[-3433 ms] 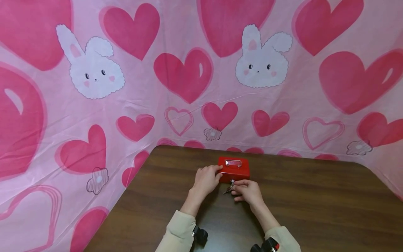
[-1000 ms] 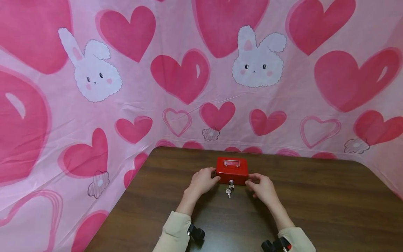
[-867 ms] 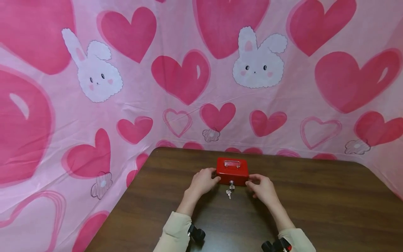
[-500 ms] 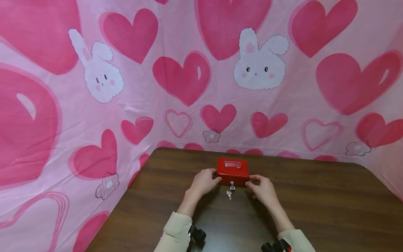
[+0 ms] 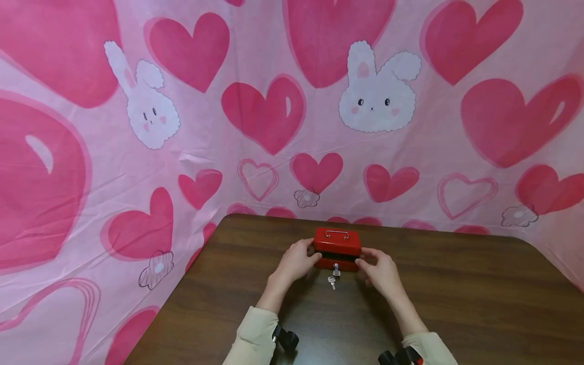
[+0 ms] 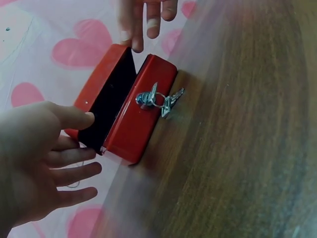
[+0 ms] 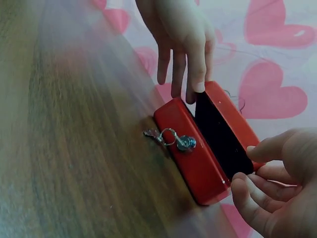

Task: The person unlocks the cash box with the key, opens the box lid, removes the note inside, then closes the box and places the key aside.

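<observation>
A small red cash box (image 5: 325, 263) stands on the table, its lid (image 5: 336, 246) partly raised and a dark gap showing below it. At the lid's left end, my left hand (image 5: 294, 262) holds the edge with the thumb at the front and other fingers spread behind. My right hand (image 5: 379, 271) grips the opposite end of the lid between thumb and fingers. A key sits in the front lock (image 6: 143, 99), and a second key (image 7: 152, 135) hangs from it on a ring. The lid's silver handle (image 5: 336, 234) is on top. The inside of the box is dark.
The brown wooden table (image 5: 456, 304) reaches out on both sides of the box. Behind it hangs a pink cloth (image 5: 319, 137) printed with hearts and rabbits. Each wrist wears a black camera (image 5: 286, 338) over a beige sleeve (image 5: 255, 334).
My right hand has left the keys and moved to the box's right end. Since half a second ago the lid has risen at the front, opening a gap, with both hands at its ends.
</observation>
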Demonstrator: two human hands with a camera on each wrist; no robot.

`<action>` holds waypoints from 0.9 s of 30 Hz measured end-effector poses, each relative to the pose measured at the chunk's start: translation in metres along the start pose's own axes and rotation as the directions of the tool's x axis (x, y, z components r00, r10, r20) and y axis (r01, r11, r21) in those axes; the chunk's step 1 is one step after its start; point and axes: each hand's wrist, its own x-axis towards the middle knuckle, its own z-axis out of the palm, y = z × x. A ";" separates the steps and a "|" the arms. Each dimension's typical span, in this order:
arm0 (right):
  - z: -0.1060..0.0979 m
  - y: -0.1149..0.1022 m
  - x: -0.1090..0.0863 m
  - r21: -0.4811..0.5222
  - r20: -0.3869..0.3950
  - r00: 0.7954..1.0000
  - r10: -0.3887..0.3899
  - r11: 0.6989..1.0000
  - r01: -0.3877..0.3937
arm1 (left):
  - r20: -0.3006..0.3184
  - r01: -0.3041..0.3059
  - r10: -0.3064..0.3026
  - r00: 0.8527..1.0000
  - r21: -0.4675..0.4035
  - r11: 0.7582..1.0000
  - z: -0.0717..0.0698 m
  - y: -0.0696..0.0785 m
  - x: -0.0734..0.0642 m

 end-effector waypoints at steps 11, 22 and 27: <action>-0.002 -0.001 0.004 0.011 -0.028 1.000 -0.013 1.000 0.013 | -0.017 0.011 -0.013 1.000 -0.112 0.994 -0.001 -0.001 0.006; -0.006 -0.012 0.014 -0.024 -0.037 0.996 -0.085 0.996 0.084 | -0.031 0.018 -0.022 0.999 -0.139 0.990 -0.008 0.008 0.014; -0.007 -0.013 0.019 -0.044 -0.049 0.993 -0.110 0.993 0.108 | -0.032 0.013 -0.019 0.999 -0.155 0.988 -0.010 0.012 0.016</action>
